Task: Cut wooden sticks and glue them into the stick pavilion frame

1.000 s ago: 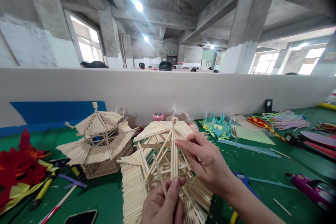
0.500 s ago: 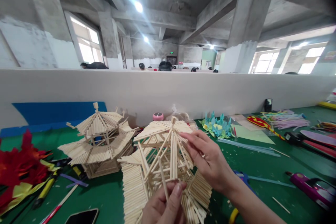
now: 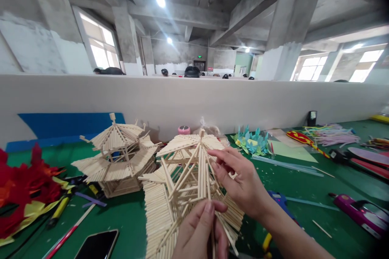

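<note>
Far left: red craft piece (image 3: 24,194), yellow-handled cutter (image 3: 59,210) beside it. Phone (image 3: 97,247) lies face up at the near edge. Behind it, second pavilion (image 3: 118,139) stands upright, both roof tiers planked. Its upper storey is hollow; something blue (image 3: 116,154) shows through the openings, can't tell if inside or behind.

Center: stick pavilion (image 3: 159,206) upright on the green table (image 3: 291,178), directly in front of the person. Back of top roof is planked, front is bare ribs with gaps. Step in hand reads as setting or adjusting a rib on that front side.

Left hand (image 3: 202,230): low on the front, thumb and index closed, apparently pinching the lower end of a thin stick (image 3: 208,178) that slopes up to the peak. Plastic bag (image 3: 209,129) sits behind the pavilion; contents not readable.

Right hand (image 3: 240,178): near the peak, thumb and index curled with a narrow gap, tips at the ribs. Can't tell if gripping or just steadying.

My read: next move calls for keeping the rib in line at both ends, light pressure, no knocking neighbors.

Right: teal paper flower (image 3: 251,141), blue glue gun (image 3: 277,198) partly behind the right forearm, purple tool (image 3: 358,212) at far right.
</note>
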`<state>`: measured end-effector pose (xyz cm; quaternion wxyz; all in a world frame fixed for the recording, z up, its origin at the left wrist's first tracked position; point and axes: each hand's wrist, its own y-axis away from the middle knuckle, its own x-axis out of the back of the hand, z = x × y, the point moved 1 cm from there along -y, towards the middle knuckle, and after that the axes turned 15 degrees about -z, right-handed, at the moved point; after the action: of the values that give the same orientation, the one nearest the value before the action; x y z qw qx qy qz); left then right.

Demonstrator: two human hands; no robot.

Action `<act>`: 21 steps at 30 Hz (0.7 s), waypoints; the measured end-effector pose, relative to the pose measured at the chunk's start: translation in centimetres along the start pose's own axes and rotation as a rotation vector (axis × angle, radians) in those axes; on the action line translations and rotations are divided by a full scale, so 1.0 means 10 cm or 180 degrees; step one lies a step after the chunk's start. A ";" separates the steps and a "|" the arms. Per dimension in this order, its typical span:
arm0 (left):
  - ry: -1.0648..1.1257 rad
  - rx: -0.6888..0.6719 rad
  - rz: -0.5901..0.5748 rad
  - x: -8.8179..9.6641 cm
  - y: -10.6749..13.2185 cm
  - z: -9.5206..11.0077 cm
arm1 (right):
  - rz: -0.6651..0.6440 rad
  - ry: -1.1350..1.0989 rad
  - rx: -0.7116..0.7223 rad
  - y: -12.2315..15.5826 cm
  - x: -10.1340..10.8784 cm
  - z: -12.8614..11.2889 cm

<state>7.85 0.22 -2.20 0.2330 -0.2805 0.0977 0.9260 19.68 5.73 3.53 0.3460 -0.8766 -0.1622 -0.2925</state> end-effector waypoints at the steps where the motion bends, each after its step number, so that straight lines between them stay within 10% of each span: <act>1: 0.0038 -0.0027 -0.0009 0.01 -0.02 0.00 | 0.0011 0.0032 0.0010 -0.01 0.00 0.00; 21: 0.0449 -0.0201 -0.0121 -0.03 -0.02 0.06 | 0.0052 0.0212 0.0070 0.00 -0.01 0.04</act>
<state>7.90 0.48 -1.56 0.2341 -0.3541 0.0792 0.9020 19.74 5.98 3.22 0.3632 -0.8638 -0.1466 -0.3169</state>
